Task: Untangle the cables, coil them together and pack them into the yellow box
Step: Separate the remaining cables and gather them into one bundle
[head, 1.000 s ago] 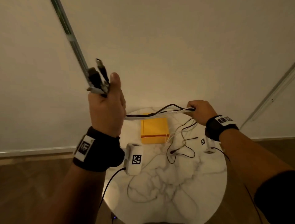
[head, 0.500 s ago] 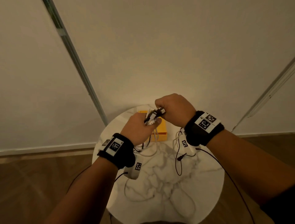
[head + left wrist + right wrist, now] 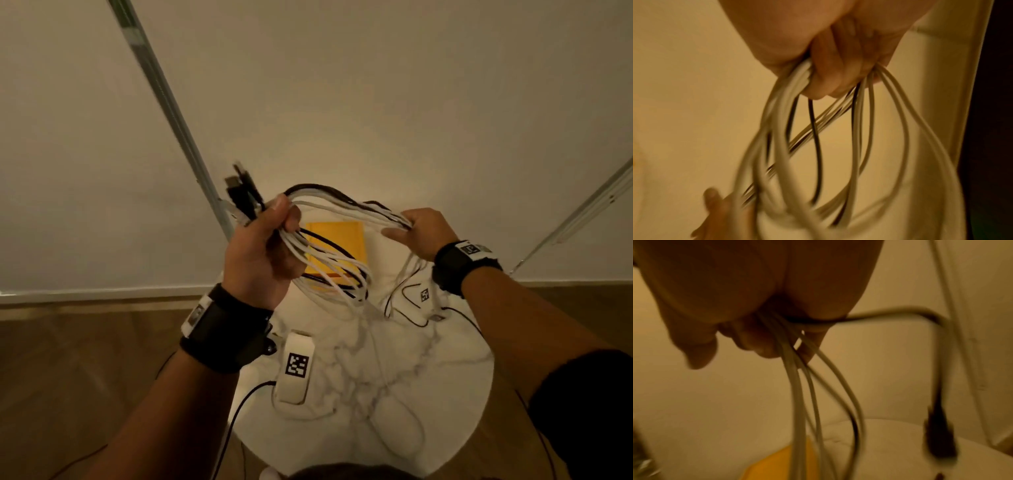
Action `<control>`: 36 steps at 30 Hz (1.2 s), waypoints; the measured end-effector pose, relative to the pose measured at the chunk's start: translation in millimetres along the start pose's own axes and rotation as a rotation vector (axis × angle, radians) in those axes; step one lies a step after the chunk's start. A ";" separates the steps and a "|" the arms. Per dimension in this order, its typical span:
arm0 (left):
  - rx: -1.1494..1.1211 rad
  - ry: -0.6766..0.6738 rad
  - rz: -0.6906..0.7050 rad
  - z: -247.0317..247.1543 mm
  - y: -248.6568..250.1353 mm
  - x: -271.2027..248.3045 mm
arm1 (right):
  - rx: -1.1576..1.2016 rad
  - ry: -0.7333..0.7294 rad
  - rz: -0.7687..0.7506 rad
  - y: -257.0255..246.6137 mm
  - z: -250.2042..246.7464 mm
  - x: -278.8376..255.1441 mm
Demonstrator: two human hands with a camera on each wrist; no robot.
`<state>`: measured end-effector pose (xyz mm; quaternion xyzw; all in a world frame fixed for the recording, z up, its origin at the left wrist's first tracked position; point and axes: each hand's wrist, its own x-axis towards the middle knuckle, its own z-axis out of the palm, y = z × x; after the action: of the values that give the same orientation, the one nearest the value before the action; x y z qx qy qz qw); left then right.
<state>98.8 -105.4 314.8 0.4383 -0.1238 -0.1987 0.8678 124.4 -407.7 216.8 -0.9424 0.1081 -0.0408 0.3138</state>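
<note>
Several white and black cables hang in loose loops above a round marble table, bunched in the person's left hand, whose fingers are curled tight around them; dark plugs stick up past the thumb. From that fist the strands arc across to the right hand, which pinches the run between thumb and curled fingers, while thinner ends trail down to the tabletop. Directly below the loops sits the yellow box, flat on the far part of the table. Both wrists wear black bands carrying small white tags printed with black-and-white square marker patterns, and a white device by the left wrist shows a similar square code; no readable words appear on any of them.
</note>
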 end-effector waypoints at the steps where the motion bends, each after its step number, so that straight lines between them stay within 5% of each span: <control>1: -0.015 0.014 0.019 -1.9 3.2 -1.2 | -0.034 -0.007 0.034 8.0 -2.4 3.0; 7: -0.044 0.104 0.165 -11.4 10.3 -8.0 | -0.412 -0.030 0.048 38.9 -9.6 30.0; 11: -0.011 0.140 0.205 -18.6 7.0 -7.8 | -0.408 -0.002 0.051 48.9 0.1 39.0; 17: 0.487 0.261 0.135 -42.0 -28.3 -3.8 | -0.355 -0.133 0.161 57.0 52.6 15.8; 21: 0.837 0.300 0.052 -64.6 -59.9 -1.1 | -0.316 -0.152 -0.132 46.2 106.3 -49.5; 24: 0.974 0.329 -0.008 -68.4 -71.4 0.3 | -0.373 -0.466 -0.426 37.2 150.4 -101.5; 27: 1.048 0.378 -0.057 -70.0 -78.2 1.9 | -0.397 -0.830 -0.490 30.3 192.7 -137.9; 36: 1.130 0.310 -0.146 -80.7 -86.0 -17.7 | -0.650 -0.955 -0.567 22.4 263.4 -175.7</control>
<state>94.1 -86.1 197.2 0.8640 -0.0515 -0.0949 0.4918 -12.5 -231.4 -9.0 -0.8958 -0.2899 0.3369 0.0028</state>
